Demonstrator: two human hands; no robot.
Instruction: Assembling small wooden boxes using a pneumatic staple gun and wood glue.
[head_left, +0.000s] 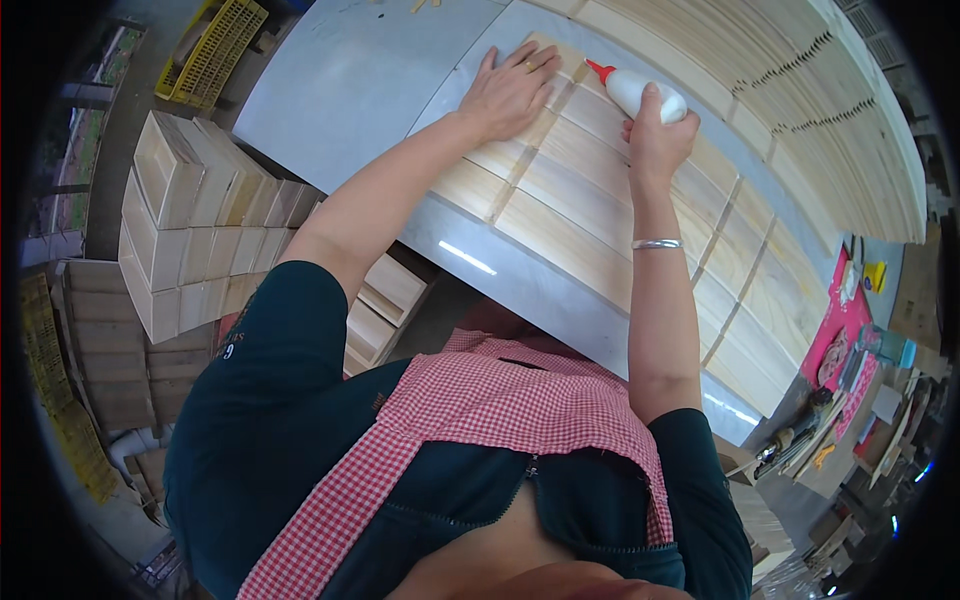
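Note:
My right hand (pixel 662 135) is closed around a white squeeze bottle (pixel 638 94) with a red nozzle (pixel 598 70). The bottle is tilted, its tip pointing left over the far end of a row of pale wooden boards (pixel 575 225). Beside that tip, my left hand (pixel 512 95) lies with fingers stretched out on the boards' far left end. Narrow darker strips (pixel 515 180) run across the boards. Whether any glue comes from the nozzle is too small to tell.
The boards lie on a grey-white table (pixel 345 75). Long stacked wood strips (pixel 800 90) stand along its far right. Wooden boxes (pixel 190 225) are piled at left, near a yellow crate (pixel 212 52). Tools and a pink cloth (pixel 830 325) are at right.

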